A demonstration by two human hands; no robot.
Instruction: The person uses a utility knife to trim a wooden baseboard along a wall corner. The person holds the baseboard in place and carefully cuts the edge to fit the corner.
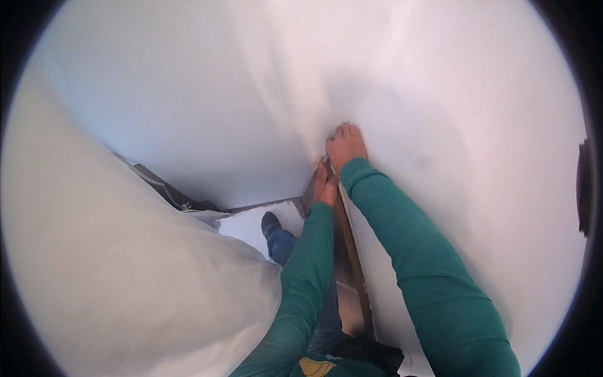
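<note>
My right hand [347, 147] is against the white wall surface [440, 163], close to where it meets the white surface on the left. Its fingers are curled in, and whatever lies under them is hidden. Just below it, my left hand [324, 187] is at the upper end of a brown strip [352, 251] along the wall's lower edge. The left fingers point up and are pressed together; I cannot make out what they hold. A small pale ragged bit [323, 159] shows between the two hands.
A large loose white sheet [138, 251] hangs at the left, close to my left arm. Dark skirting [251, 206] with torn edges runs along the wall's foot. My shoe [270, 223] is on a white piece on the floor. A dark object [584, 188] is at the far right.
</note>
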